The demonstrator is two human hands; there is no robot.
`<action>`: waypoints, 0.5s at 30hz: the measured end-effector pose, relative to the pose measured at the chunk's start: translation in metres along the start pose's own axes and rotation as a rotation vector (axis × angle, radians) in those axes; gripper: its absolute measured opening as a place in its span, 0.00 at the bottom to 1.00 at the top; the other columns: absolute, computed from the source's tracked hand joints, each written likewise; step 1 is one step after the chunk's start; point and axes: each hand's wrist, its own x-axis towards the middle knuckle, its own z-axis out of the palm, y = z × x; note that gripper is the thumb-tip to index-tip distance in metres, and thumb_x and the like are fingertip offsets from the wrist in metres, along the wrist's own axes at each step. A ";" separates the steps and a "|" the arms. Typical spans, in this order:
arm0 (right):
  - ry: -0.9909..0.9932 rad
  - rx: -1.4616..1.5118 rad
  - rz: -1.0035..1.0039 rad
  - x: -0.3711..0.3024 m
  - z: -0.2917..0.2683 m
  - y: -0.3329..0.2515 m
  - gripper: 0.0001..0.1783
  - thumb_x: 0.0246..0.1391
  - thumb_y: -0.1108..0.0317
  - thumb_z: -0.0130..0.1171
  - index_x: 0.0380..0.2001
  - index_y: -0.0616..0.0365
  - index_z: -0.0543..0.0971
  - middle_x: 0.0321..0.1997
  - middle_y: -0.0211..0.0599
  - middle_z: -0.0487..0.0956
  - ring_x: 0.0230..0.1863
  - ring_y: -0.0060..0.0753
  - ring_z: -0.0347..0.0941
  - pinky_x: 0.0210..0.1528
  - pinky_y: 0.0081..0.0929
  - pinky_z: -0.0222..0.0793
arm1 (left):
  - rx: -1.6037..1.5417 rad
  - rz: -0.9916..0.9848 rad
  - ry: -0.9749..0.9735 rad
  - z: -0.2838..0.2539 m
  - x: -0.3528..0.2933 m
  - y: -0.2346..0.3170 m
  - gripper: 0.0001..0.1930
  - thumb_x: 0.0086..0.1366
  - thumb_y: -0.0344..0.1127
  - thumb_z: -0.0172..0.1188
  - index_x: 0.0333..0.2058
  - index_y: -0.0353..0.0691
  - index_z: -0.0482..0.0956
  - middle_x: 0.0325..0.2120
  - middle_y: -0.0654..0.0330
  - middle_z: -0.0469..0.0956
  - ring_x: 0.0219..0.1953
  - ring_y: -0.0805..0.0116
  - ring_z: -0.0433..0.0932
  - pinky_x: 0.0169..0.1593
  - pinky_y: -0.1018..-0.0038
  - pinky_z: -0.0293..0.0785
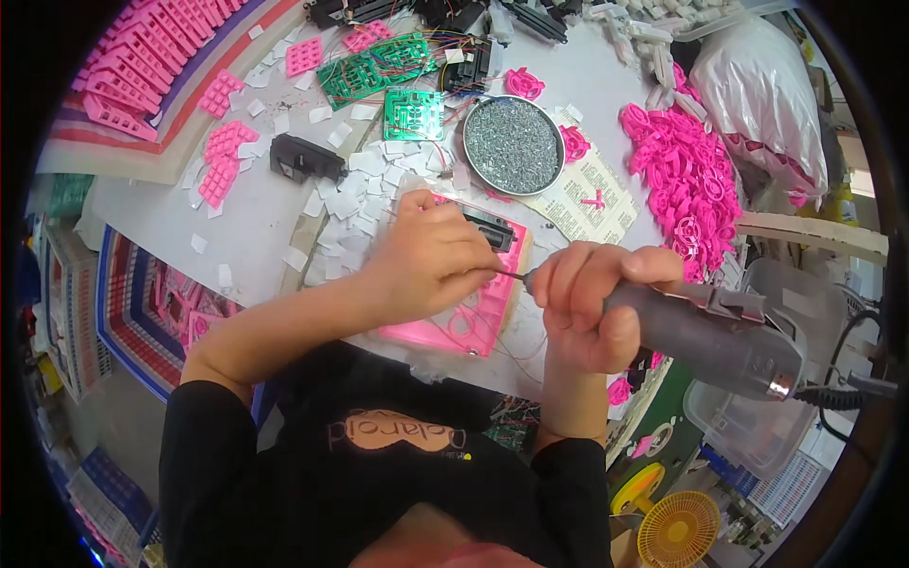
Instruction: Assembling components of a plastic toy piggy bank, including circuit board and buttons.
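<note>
My right hand (587,303) is wrapped round a grey electric screwdriver (720,343), which lies nearly level and points left. Its thin bit (511,275) reaches the fingertips of my left hand (437,251). Those fingers are pinched together at the bit's tip; whatever they hold there is too small to make out. Beneath both hands a pink plastic housing (473,333) rests on the table with its inner side up. A black part (490,230) sits in its far end, partly covered by my left hand. Thin wires trail over the housing's near right side.
A round tin of small screws (512,147) stands beyond the housing, beside green circuit boards (414,115) with wires. White paper pieces (365,194) lie scattered to the left, near a black plastic part (305,158). Pink plastic parts (677,180) are heaped at right, by a white bag (762,95).
</note>
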 end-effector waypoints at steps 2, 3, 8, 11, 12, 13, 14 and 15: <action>0.002 -0.008 0.020 -0.002 0.002 0.003 0.21 0.65 0.60 0.57 0.55 0.53 0.65 0.18 0.26 0.63 0.19 0.24 0.59 0.21 0.28 0.63 | 0.018 0.013 -0.027 0.000 0.000 -0.003 0.10 0.50 0.33 0.73 0.33 0.48 0.84 0.29 0.72 0.80 0.35 0.72 0.76 0.49 0.62 0.55; 0.000 -0.013 0.020 -0.003 0.003 0.005 0.20 0.65 0.60 0.57 0.55 0.53 0.65 0.18 0.26 0.63 0.19 0.25 0.59 0.22 0.28 0.63 | 0.025 0.020 -0.043 0.001 -0.001 -0.004 0.10 0.49 0.34 0.73 0.32 0.48 0.84 0.29 0.72 0.80 0.35 0.71 0.76 0.48 0.62 0.55; 0.079 0.130 -0.031 -0.002 -0.007 0.016 0.19 0.60 0.69 0.61 0.50 0.57 0.66 0.21 0.33 0.70 0.20 0.28 0.65 0.26 0.31 0.69 | 0.198 -0.062 0.057 0.005 0.008 0.002 0.15 0.48 0.38 0.73 0.36 0.49 0.81 0.38 0.72 0.79 0.44 0.68 0.75 0.54 0.57 0.56; 0.140 0.013 -0.030 0.006 -0.018 0.033 0.17 0.60 0.72 0.59 0.49 0.58 0.66 0.20 0.32 0.69 0.20 0.27 0.64 0.25 0.31 0.69 | 0.367 -0.115 -0.043 0.009 0.005 -0.014 0.17 0.49 0.41 0.73 0.38 0.50 0.80 0.41 0.71 0.77 0.48 0.67 0.73 0.57 0.54 0.55; 0.157 -0.077 -0.013 0.006 -0.023 0.041 0.16 0.61 0.70 0.57 0.49 0.57 0.66 0.19 0.31 0.66 0.19 0.26 0.62 0.24 0.31 0.67 | 0.427 -0.103 -0.118 0.009 0.007 -0.019 0.17 0.49 0.41 0.73 0.38 0.50 0.80 0.42 0.71 0.77 0.50 0.67 0.72 0.59 0.53 0.54; 0.175 -0.167 0.004 0.007 -0.027 0.047 0.16 0.62 0.68 0.56 0.49 0.56 0.66 0.18 0.30 0.64 0.19 0.25 0.60 0.23 0.31 0.65 | 0.419 -0.101 -0.119 0.010 0.007 -0.019 0.17 0.49 0.41 0.72 0.37 0.50 0.80 0.42 0.71 0.76 0.50 0.67 0.72 0.58 0.52 0.55; 0.201 -0.142 -0.008 0.007 -0.028 0.052 0.13 0.60 0.74 0.54 0.46 0.57 0.66 0.19 0.32 0.65 0.19 0.25 0.60 0.23 0.31 0.65 | 0.412 -0.099 -0.119 0.010 0.008 -0.019 0.16 0.49 0.41 0.72 0.37 0.51 0.79 0.41 0.71 0.76 0.49 0.67 0.72 0.58 0.52 0.55; 0.218 -0.132 0.030 0.005 -0.029 0.056 0.14 0.58 0.76 0.56 0.45 0.59 0.66 0.21 0.33 0.68 0.19 0.24 0.63 0.24 0.31 0.68 | 0.407 -0.103 -0.119 0.009 0.007 -0.018 0.16 0.49 0.41 0.72 0.36 0.51 0.79 0.40 0.71 0.76 0.49 0.67 0.73 0.58 0.51 0.55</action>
